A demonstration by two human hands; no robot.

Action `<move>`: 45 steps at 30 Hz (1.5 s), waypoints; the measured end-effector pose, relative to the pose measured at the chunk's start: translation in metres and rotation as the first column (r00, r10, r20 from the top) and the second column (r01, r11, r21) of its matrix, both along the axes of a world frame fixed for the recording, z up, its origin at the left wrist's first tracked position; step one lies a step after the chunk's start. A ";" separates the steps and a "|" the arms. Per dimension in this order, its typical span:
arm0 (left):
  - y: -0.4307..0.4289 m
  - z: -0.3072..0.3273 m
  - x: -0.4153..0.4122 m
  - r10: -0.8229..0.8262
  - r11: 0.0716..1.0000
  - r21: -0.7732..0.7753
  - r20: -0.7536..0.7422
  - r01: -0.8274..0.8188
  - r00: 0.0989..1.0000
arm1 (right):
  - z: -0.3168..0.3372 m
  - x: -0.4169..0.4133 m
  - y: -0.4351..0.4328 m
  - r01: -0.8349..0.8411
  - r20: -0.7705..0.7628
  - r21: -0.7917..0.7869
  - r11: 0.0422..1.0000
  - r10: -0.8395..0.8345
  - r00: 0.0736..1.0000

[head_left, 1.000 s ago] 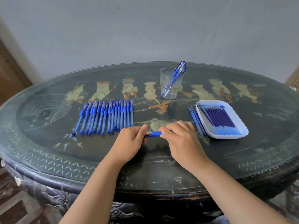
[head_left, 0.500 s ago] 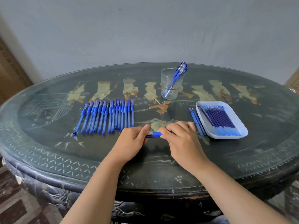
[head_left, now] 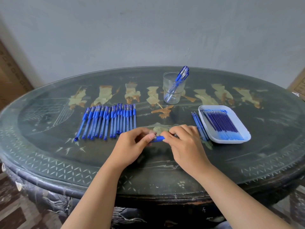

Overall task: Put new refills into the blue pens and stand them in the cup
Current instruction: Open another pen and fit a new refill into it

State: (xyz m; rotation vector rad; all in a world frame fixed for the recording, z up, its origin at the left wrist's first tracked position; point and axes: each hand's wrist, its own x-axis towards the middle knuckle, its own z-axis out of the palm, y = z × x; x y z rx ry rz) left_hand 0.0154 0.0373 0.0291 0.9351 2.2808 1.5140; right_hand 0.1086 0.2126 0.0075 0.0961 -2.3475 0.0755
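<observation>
Hands meet low over the dark oval table (head_left: pixel 49 146), well in front of the clear cup (head_left: pixel 167 85) and slightly to its left. The left hand (head_left: pixel 132 144) and the right hand (head_left: pixel 183 142) each curl their fingers round opposite ends of one blue pen (head_left: pixel 159 138), which lies level and crosswise between them. Only a short blue stretch with a bit of silver shows in the gap; fingers and knuckles cover the rest. Whether the barrel is whole or parted cannot be told, nor which end is the tip.

The cup stands upright toward the far side of the table, with a couple of capped pens (head_left: pixel 181 76) leaning against its right rim; their lower ends blur through the wall. A row of blue pens (head_left: pixel 107 121) lies flat to the front-left of the cup, side by side and overlapping in places, so an exact count is hard. To the cup's front-right sits a white tray (head_left: pixel 231 142) holding a bundle of dark blue refills (head_left: pixel 221 124), whose near ends fade into a pale blue smear. A few loose refills (head_left: pixel 197 121) lie just beside the tray on the side nearer the cup, their near ends hidden behind the right hand. Both forearms (head_left: pixel 102 187) are cut off by the bottom edge.
</observation>
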 end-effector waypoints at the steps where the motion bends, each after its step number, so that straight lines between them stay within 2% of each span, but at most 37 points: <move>1: -0.001 -0.001 0.000 0.002 1.000 0.023 0.019 -0.002 1.000 | -0.001 -0.001 0.000 -0.009 -0.001 -0.005 1.000 0.009 1.000; 7: 0.002 -0.001 0.002 0.050 0.996 0.075 0.064 -0.055 0.997 | 0.000 0.000 0.000 -0.034 0.046 0.008 0.999 0.034 0.998; 17: 0.002 0.001 0.000 0.012 0.994 0.109 0.166 -0.030 0.986 | 0.001 0.004 -0.004 -0.015 0.031 0.045 0.999 0.014 0.999; 27: 0.001 0.003 0.001 0.018 0.992 0.121 0.199 -0.043 0.980 | 0.000 0.004 -0.004 -0.007 0.008 0.055 0.998 0.007 1.000; 34: 0.001 0.007 0.001 0.023 0.994 0.105 0.153 -0.039 0.988 | 0.004 0.003 -0.005 -0.006 0.060 -0.064 0.998 0.009 0.998; 43: 0.003 0.004 0.004 -0.037 0.998 0.056 0.161 0.028 0.986 | 0.004 0.003 -0.004 -0.022 0.003 -0.082 0.996 0.023 1.000; 45: -0.001 0.003 0.001 -0.019 0.998 0.064 0.187 0.007 0.982 | 0.003 0.003 0.000 0.001 -0.020 -0.125 0.992 -0.004 1.000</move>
